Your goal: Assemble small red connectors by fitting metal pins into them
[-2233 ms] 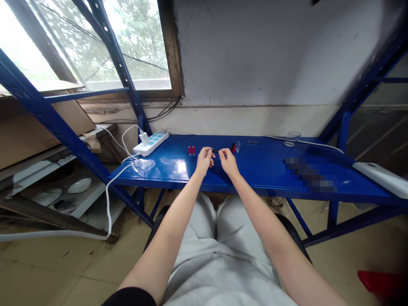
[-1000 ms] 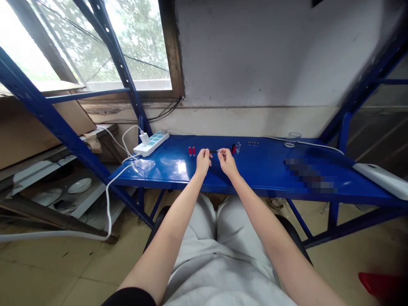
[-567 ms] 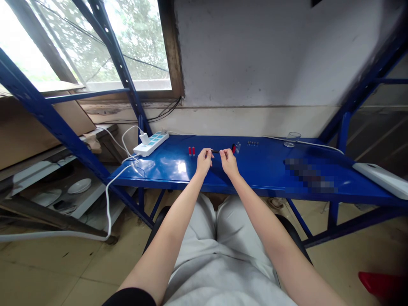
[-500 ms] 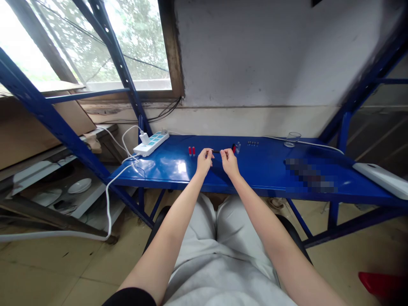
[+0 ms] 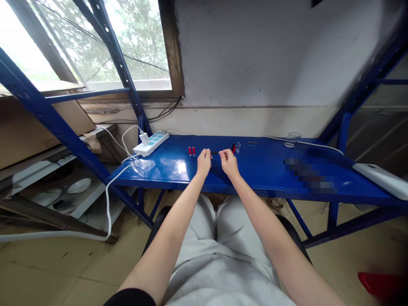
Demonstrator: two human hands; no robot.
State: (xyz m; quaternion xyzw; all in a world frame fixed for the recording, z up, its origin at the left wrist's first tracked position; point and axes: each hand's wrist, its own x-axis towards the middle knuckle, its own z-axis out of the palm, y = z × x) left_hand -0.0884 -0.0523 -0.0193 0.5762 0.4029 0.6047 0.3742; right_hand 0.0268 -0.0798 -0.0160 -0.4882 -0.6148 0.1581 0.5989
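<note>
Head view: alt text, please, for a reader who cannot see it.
The left hand and right hand each pinch one end of a thin dark rod over a blue bench. Small red pieces, a white power strip and a glass sit on it.

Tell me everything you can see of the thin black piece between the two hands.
The thin black stick-like piece is short, dark and straight, held roughly level over the blue metal shelf top. The left hand pinches one end, the right hand the other. Its material and finer parts are too small to tell.
</note>
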